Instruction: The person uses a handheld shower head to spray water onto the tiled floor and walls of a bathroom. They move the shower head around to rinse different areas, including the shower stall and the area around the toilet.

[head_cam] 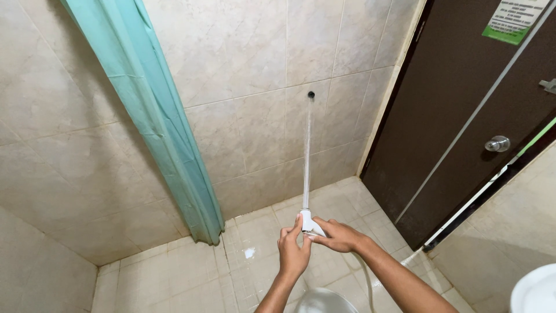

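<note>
My left hand point(293, 250) and my right hand point(337, 235) both grip a small white hand-held sprayer point(307, 222) with a hose point(366, 268) trailing down behind my right arm. The sprayer points upward, and a thin jet of water point(307, 150) shoots from it against the beige tiled wall point(243, 93). The jet reaches a small dark hole point(311, 94) in the wall. My left thumb rests by the sprayer's head.
A teal shower curtain point(156, 122) hangs at the left down to the wet tiled floor point(231, 272). A dark brown door point(463, 116) with a round metal knob point(497, 143) stands at the right. White rounded fixtures show at the bottom point(324, 302) and bottom right point(536, 290).
</note>
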